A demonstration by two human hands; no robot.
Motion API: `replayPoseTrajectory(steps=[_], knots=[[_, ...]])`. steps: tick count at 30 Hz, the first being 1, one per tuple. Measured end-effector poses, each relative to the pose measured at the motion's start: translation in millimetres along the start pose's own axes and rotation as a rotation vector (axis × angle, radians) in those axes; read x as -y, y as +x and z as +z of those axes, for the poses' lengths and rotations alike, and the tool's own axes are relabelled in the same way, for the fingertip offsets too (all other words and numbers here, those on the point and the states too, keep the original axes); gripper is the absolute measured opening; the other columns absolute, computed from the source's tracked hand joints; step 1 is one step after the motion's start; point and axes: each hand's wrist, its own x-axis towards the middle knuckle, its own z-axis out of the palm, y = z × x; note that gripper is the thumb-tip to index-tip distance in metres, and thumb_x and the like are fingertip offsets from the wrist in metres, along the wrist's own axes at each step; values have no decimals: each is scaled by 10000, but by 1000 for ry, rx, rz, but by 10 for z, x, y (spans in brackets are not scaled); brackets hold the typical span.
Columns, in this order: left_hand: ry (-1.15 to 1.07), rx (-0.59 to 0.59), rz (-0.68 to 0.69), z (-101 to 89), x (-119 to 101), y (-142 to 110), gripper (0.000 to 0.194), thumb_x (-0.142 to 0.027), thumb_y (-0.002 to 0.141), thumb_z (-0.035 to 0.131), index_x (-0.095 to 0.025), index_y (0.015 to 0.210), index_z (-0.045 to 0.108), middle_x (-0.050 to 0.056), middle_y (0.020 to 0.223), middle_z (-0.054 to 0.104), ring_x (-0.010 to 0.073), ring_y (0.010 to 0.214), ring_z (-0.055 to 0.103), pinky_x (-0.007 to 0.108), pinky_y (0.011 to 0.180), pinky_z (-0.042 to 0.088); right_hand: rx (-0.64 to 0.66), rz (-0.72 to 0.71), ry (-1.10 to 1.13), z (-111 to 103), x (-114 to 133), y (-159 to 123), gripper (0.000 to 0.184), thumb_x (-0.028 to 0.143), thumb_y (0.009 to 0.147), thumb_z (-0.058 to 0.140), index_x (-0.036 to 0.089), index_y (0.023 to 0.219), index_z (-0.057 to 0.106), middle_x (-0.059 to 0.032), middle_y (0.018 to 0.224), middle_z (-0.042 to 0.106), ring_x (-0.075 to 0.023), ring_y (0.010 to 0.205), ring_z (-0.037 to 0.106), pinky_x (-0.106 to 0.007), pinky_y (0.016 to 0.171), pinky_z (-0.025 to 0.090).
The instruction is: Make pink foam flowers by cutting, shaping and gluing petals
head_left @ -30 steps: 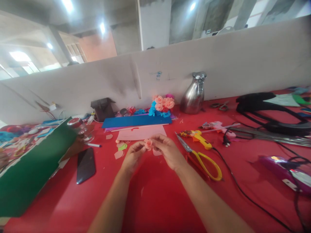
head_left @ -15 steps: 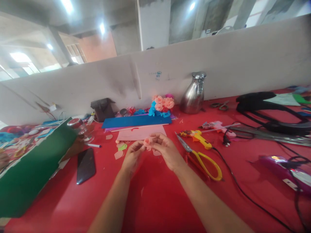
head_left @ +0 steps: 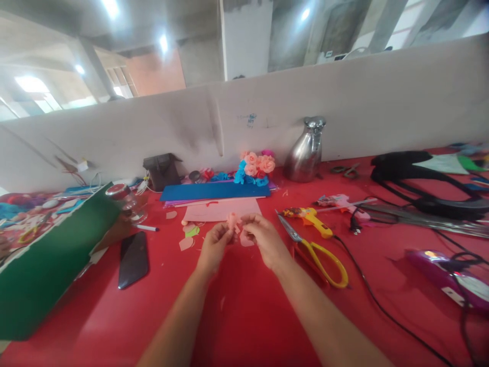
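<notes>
A small pink paper flower is pinched at its base between the thumb and fingers of my left hand. Close on its right side, my right hand has its fingers curled into a pinch; whether they grip a petal is too small to make out. Under and around the hands lie cut pink petal pieces and a light green scrap. Just beyond is a pink paper sheet. Yellow-handled scissors and a yellow glue gun rest to the right of my right hand.
Finished paper flowers and a steel jug stand by the partition. On the left are a phone, a glass jar and a green board. A purple tool with black cables lies right.
The flower has tipped from facing me to a more upright pose. My right hand has drawn slightly right, away from it, while my left keeps its hold.
</notes>
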Motion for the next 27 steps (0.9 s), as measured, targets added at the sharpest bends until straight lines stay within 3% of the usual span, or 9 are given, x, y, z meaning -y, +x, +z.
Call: replayPoseTrajectory(steps=[3, 8, 17, 27], knots=[[-2, -11, 1, 27, 15, -5, 187, -301, 725, 661, -154, 838, 630, 45, 751, 652, 151, 709, 596, 288, 724, 451, 62, 12, -40, 11, 8, -14, 96, 210, 596, 609, 198, 688, 584, 21, 649, 577, -105, 566, 472, -251, 536, 330], [3, -71, 45, 37, 15, -24, 156, -237, 702, 679, -156, 830, 645, 56, 814, 675, 177, 813, 613, 297, 786, 436, 60, -107, -31, 9, 57, -36, 81, 225, 631, 623, 200, 704, 597, 23, 682, 578, -101, 576, 467, -254, 565, 351], [217, -258, 118, -16, -10, 14, 74, -192, 661, 672, -157, 695, 616, 3, 688, 608, 129, 689, 553, 239, 687, 403, 84, -189, -143, 15, 118, -81, 193, 391, 712, 642, 203, 732, 604, 13, 640, 561, -125, 593, 473, -260, 559, 345], [389, -270, 132, 1, -49, -7, 54, -196, 650, 633, -160, 685, 612, 10, 698, 631, 143, 693, 566, 248, 683, 414, 36, -213, -219, 26, 106, -66, 158, 324, 720, 607, 183, 651, 617, 24, 577, 552, -114, 579, 489, -242, 572, 355]])
